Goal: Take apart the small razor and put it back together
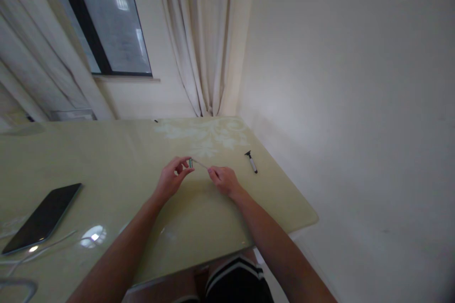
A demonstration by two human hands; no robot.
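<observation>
Above the table, my left hand (175,173) pinches a small narrow piece with green and white on it (191,163) between thumb and fingers. To its right, my right hand (223,179) is closed around a thin pale stick (199,164). The stick's far end reaches the top of the small piece; whether they touch is too small to tell. A razor (251,162) with a black head and grey handle lies farther right on the tabletop.
The glossy yellowish table (117,161) has a white floral pattern near its far corner. A black tablet (44,218) lies at the left, with white cables (46,247) near it. Curtains (199,33) and a window stand behind; a wall (337,104) borders the right side.
</observation>
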